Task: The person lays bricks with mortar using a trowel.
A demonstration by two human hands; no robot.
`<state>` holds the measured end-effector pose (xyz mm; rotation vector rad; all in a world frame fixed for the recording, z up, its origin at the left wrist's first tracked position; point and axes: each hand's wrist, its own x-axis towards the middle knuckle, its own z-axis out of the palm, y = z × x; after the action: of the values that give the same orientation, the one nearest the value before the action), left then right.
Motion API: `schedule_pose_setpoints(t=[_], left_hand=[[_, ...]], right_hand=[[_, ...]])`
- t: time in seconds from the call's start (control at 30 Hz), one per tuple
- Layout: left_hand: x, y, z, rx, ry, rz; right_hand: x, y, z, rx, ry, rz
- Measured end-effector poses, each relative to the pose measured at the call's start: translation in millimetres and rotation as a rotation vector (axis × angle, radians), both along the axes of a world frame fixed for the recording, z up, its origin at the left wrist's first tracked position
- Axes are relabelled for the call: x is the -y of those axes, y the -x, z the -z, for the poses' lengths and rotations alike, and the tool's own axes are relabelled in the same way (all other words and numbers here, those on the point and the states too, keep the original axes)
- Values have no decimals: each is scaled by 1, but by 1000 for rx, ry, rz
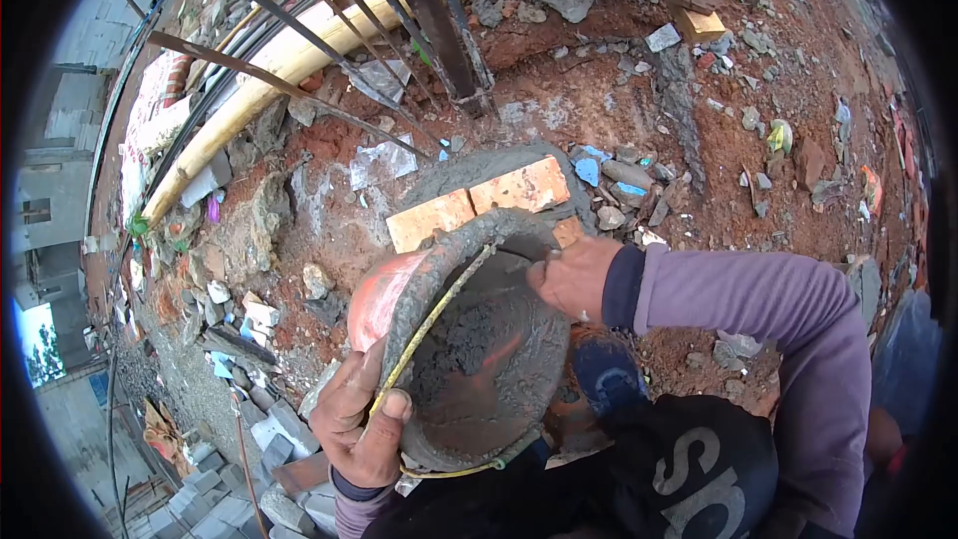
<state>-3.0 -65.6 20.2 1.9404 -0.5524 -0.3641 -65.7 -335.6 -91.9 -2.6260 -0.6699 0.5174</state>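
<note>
In the head view, the left hand grips the near-left rim of a mortar-caked orange bucket, thumb over its thin yellow rope handle; the right hand clasps the opposite rim. The bucket leans between them, its mouth toward the body. If the wet rim slips under either hand, grey mortar could slop onto the blue shoe, or the bucket could knock the orange bricks just beyond the hands.

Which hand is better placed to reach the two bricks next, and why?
Probably the right hand: it holds the bucket's rim close to the bricks, while the left hand grips the rim farther from them.
</note>
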Motion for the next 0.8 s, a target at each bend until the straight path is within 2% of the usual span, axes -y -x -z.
schedule_pose_setpoints(t=[0.07, 0.1, 0.17, 0.23, 0.27, 0.33, 0.47, 0.57, 0.67, 0.7, 0.73, 0.8], left_hand=[[2, 1, 3, 2, 46, -15], [3, 6, 1, -92, 56, -83], [-4, 10, -2, -160, 9, -35], [-14, 12, 1, -141, -57, 17], [-13, 15, 1, -199, -3, -67], [-11, 20, -2, -295, 113, -232], [-32, 19, 8, -282, 214, -335], [-42, 15, 18, -278, 295, -389], [-43, 13, 27, -284, 419, -494], [-49, 12, 33, -292, 424, -502], [-52, 11, 36, -303, 429, -511], [-47, 8, 33, -317, 444, -510]], right_hand=[[-3, 16, 14, -119, -139, -111], [-10, 26, 22, -184, -190, -101], [-27, 49, 36, -316, -294, -86], [-46, 71, 41, -431, -470, 26], [-51, 77, 42, -480, -558, 82], [-58, 72, 30, -521, -637, 113], [-61, 61, 14, -577, -811, 167], [-45, 52, -2, -669, -766, 222], [-24, 62, -6, -648, -940, 377], [-13, 71, 5, -469, -881, 374], [-1, 71, -7, -505, -965, 471], [31, 75, -25, -553, -956, 609]])
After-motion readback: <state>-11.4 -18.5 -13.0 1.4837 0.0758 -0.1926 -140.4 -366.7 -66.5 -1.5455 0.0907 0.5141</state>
